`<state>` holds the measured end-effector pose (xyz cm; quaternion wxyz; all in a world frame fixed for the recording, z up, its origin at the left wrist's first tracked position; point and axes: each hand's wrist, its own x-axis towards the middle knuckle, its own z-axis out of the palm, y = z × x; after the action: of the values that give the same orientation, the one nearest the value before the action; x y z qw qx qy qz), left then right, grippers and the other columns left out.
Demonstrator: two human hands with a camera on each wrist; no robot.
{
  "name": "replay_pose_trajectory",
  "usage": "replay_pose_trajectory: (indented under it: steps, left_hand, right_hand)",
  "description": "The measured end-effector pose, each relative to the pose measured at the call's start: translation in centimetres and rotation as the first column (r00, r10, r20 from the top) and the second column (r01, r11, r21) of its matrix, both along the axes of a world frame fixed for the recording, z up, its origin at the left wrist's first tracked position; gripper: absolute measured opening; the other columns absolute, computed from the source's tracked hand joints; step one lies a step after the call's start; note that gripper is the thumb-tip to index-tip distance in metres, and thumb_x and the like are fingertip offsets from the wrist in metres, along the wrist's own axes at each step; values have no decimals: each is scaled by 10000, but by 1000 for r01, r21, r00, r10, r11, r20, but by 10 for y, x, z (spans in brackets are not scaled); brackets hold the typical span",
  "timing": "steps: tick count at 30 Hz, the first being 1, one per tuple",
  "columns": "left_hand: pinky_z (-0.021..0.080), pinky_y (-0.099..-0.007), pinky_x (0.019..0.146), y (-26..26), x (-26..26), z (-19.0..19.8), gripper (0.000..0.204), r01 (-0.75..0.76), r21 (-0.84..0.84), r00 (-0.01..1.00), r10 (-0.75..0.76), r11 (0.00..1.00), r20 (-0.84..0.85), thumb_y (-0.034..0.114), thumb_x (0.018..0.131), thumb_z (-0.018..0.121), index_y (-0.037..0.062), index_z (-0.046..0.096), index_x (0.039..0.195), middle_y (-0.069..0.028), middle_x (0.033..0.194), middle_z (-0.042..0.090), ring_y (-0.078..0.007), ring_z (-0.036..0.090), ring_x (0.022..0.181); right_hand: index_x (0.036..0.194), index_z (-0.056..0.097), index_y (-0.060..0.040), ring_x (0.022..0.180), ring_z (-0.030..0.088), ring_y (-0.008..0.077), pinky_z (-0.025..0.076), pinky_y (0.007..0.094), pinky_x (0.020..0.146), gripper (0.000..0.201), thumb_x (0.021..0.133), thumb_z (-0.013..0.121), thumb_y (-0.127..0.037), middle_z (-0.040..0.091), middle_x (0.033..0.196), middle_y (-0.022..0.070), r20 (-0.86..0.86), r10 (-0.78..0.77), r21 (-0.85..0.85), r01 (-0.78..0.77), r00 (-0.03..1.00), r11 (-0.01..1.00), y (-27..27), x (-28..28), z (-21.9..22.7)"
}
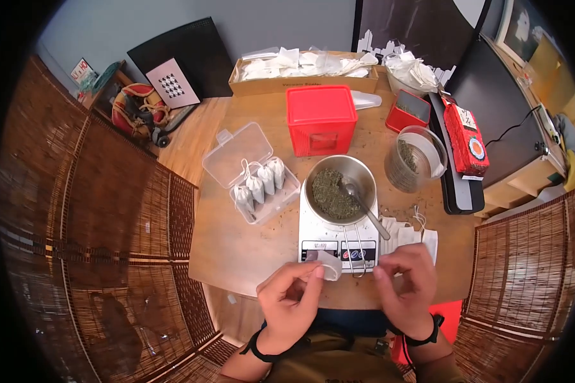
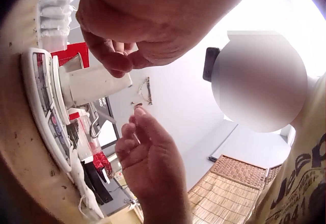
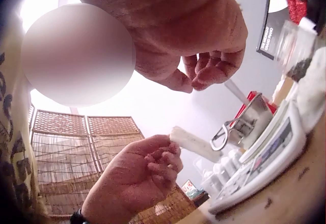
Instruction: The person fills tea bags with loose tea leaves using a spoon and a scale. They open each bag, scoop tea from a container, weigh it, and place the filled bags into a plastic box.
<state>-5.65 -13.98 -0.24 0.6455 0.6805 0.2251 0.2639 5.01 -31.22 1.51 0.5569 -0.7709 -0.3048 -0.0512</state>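
My left hand (image 1: 291,297) pinches a small white pouch (image 1: 331,265) between thumb and fingertips, over the front of a white kitchen scale (image 1: 306,230). The pouch (image 2: 99,85) sticks out from those fingertips in the left wrist view. Opposite it my right hand (image 1: 409,287) is raised with loosely curled fingers, nothing visible in them. A steel pot (image 1: 372,182) sits on the scale, its wire handle toward me. Inside are dried green leaves (image 1: 329,195) and a spoon (image 1: 370,214). Several flat white pouches (image 1: 406,237) lie right of the scale, partly behind my right hand.
Left of the pot, an open clear plastic box (image 1: 284,191) holds several filled pouches (image 1: 255,187). Behind stand a red canister (image 1: 322,121) and a cardboard box (image 1: 268,88) of white bags. A clear jar (image 1: 428,172) and a red tin (image 1: 407,112) stand right.
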Motion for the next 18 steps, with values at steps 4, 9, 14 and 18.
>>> replay_pose_trajectory:
  steps: [4, 9, 14, 18]
  left_hand:
    - [460, -220, 457, 15, 17, 17, 92, -49, -116, 997, 55, 992, 49, 35, 1041, 720, -44, 745, 1081, -75, 807, 715, -94, 641, 595]
    - [426, -216, 443, 34, 46, 24, 117, -100, -333, 974, 161, 937, 160, 84, 1070, 687, -18, 711, 1122, -72, 793, 699, -106, 631, 602]
    - [432, -213, 454, 43, 60, 24, 118, -96, -370, 968, 172, 924, 180, 95, 1074, 684, -5, 707, 1132, -68, 814, 697, -112, 649, 634]
    - [433, -214, 454, 46, 66, 22, 118, -105, -382, 968, 182, 918, 170, 95, 1073, 687, -5, 708, 1132, -71, 816, 700, -111, 647, 632]
  right_hand:
    - [1302, 691, -41, 662, 514, 125, 405, 266, 574, 517, 831, 898, -4, 527, 996, 70, 41, -9, -198, 17, 999, 980, -8, 31, 13]
    - [1395, 663, -37, 654, 515, 147, 431, 294, 589, 578, 863, 890, -52, 591, 916, 64, -259, 73, -194, -126, 963, 973, 2, 55, 15]
    - [1225, 772, -20, 708, 681, 184, 526, 303, 605, 301, 928, 807, 8, 757, 925, 127, -159, 175, -152, -199, 972, 968, 12, 73, 7]
    - [1171, 786, -8, 759, 731, 195, 560, 297, 612, 235, 938, 790, 21, 790, 956, 143, -14, 109, -121, -110, 994, 987, 14, 80, 19]
